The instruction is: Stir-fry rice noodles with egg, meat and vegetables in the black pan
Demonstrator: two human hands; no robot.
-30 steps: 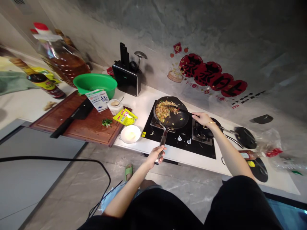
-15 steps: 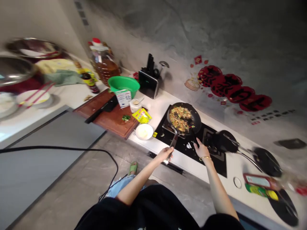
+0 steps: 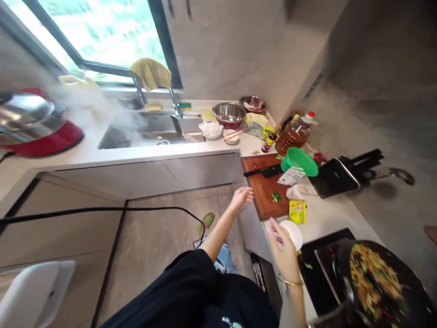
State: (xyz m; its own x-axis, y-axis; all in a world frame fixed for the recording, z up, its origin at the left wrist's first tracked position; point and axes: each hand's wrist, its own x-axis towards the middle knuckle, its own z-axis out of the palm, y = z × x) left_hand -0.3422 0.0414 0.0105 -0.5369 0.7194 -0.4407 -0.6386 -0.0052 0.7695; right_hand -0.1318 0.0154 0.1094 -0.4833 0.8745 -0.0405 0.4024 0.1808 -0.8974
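Note:
My left hand (image 3: pixel 241 198) hovers with loosely spread fingers and nothing in it, just off the near edge of the wooden cutting board (image 3: pixel 264 200). My right hand (image 3: pixel 283 248) is raised with fingers stretched, overlapping the left rim of a small white bowl (image 3: pixel 294 233) on the counter; whether it touches the bowl is unclear. The black pan (image 3: pixel 406 278) of stir-fried food sits on the black hob (image 3: pixel 324 269) at the bottom right, with neither hand on it.
On the board lie a black knife (image 3: pixel 262 171) and some chopped greens (image 3: pixel 276 197). A green bowl (image 3: pixel 299 159), oil bottle (image 3: pixel 293 134), yellow packet (image 3: pixel 297 212) and knife block (image 3: pixel 336 175) stand behind. Sink (image 3: pixel 153 132), steel bowls (image 3: pixel 229 111) and a steaming red cooker (image 3: pixel 34 127) are on the left.
Both hands have let go: the left left the pan handle, the right left the utensil in the pan. The view has swung left toward the sink and window.

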